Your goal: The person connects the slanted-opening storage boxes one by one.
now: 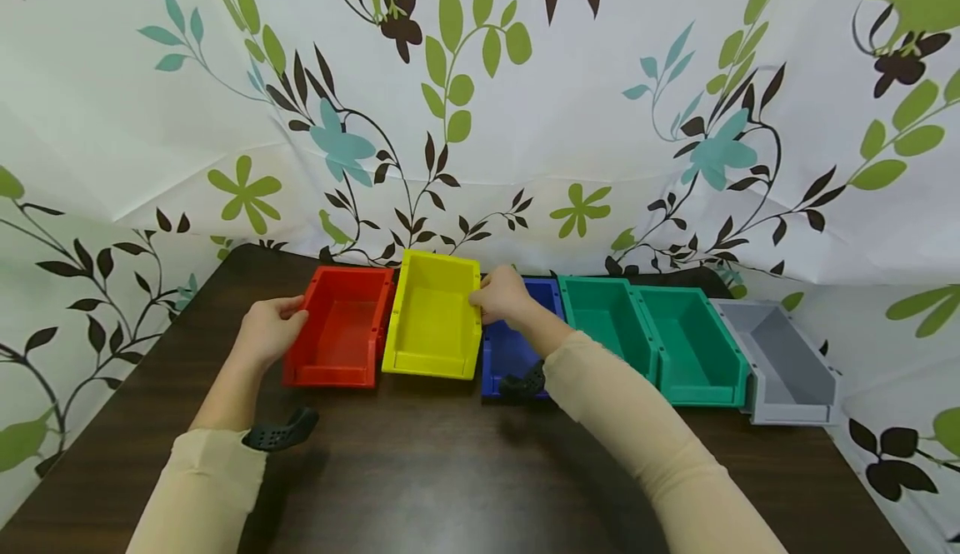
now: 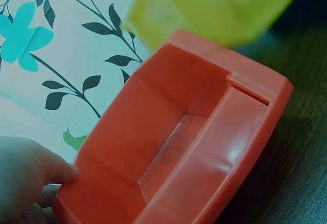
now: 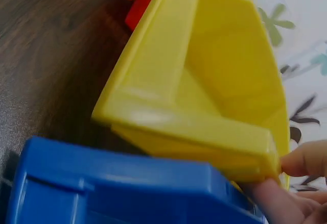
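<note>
My left hand [image 1: 268,333] pinches the left wall of an empty red plastic bin [image 1: 348,325], thumb at the rim and fingers outside, as the left wrist view shows. Just right of it, a yellow bin [image 1: 435,312] stands slightly askew and a little higher than its neighbours. My right hand [image 1: 504,294] grips the yellow bin's right wall near the back, thumb and fingers on either side. Below that hand, a blue bin [image 1: 510,354] is partly hidden by the forearm. In the right wrist view, the yellow bin [image 3: 219,66] overlaps the edge of the blue bin [image 3: 138,183].
Two green bins [image 1: 611,314] and a grey bin [image 1: 795,362] continue the row to the right along the back of the dark wooden table [image 1: 420,471]. Behind hangs a white leaf-patterned cloth [image 1: 570,121]. A black strap device [image 1: 281,431] sits at each wrist.
</note>
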Available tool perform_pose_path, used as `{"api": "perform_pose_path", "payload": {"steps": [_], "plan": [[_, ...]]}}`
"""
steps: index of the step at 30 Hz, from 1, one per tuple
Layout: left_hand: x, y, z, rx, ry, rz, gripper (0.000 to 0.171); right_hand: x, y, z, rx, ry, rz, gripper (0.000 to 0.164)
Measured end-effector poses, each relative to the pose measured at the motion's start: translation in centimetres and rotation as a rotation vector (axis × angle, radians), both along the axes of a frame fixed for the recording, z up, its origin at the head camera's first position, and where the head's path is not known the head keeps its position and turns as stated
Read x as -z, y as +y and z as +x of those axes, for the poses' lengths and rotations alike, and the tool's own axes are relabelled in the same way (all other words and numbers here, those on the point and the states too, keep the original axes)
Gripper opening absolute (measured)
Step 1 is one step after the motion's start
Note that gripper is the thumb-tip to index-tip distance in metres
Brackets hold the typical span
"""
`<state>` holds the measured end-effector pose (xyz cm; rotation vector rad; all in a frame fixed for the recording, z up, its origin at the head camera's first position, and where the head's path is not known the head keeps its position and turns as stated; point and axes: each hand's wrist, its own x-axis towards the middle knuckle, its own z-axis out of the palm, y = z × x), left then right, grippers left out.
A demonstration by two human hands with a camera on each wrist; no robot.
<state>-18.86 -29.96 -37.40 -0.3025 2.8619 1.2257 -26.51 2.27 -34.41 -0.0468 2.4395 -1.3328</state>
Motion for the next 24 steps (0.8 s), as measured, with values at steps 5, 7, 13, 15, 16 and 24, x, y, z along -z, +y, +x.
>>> {"api": "perform_pose_path", "payload": {"steps": [5,7,13,15,16,24], "plan": [[0.0,0.2,0.0,-0.003,0.003,-0.002,0.049,0.0,1.2,0.1,0.009,-0.024,-0.058,0.038],[0.0,0.3,0.0,0.001,0.008,0.004,0.049,-0.1,1.4,0.1,0.007,-0.031,-0.060,0.040],[0.2,0.6,-0.1,0.017,0.039,0.009,0.048,-0.1,1.4,0.0,0.007,-0.040,-0.052,0.041],[0.3,0.7,0.0,0.018,0.048,0.009,0.048,-0.1,1.3,-0.1,0.005,-0.040,-0.048,0.040],[0.3,0.7,0.0,0.019,0.052,0.009,0.048,-0.1,1.3,-0.1,0.004,-0.040,-0.046,0.040],[0.3,0.6,0.2,0.030,0.056,0.005,0.048,-0.2,1.0,-0.4,-0.003,-0.045,-0.032,0.039]]}}
